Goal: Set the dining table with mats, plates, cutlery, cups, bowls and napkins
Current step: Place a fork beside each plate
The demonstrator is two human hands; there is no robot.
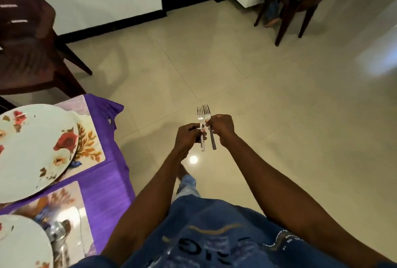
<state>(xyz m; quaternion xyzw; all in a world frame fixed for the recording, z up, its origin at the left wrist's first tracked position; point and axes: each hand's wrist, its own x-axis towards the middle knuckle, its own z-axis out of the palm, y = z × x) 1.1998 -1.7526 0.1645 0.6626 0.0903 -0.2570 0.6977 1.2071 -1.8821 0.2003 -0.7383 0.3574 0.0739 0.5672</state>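
Two forks (pixel 204 115) off the table (pixel 111 181) corner, over floor: left hand (pixel 189 136) pinching one, right hand (pixel 221 127) pinching the other. On table: mats (pixel 90 145), two plates (pixel 36 147), some cutlery. Forks not yet laid; cups, bowls, napkins unseen

Each hand (pixel 190 135) (pixel 221 127) grips 1 upright fork (pixel 200 115) (pixel 207 111).

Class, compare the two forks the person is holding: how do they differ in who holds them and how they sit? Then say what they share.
The left fork is held by the left hand; the right fork is pinched by the right hand. The right fork's tines reach slightly higher in the picture, and its handle end hangs slightly lower than the left fork's. Both are silver-coloured, upright with tines up, close side by side, held over the floor beside the table.
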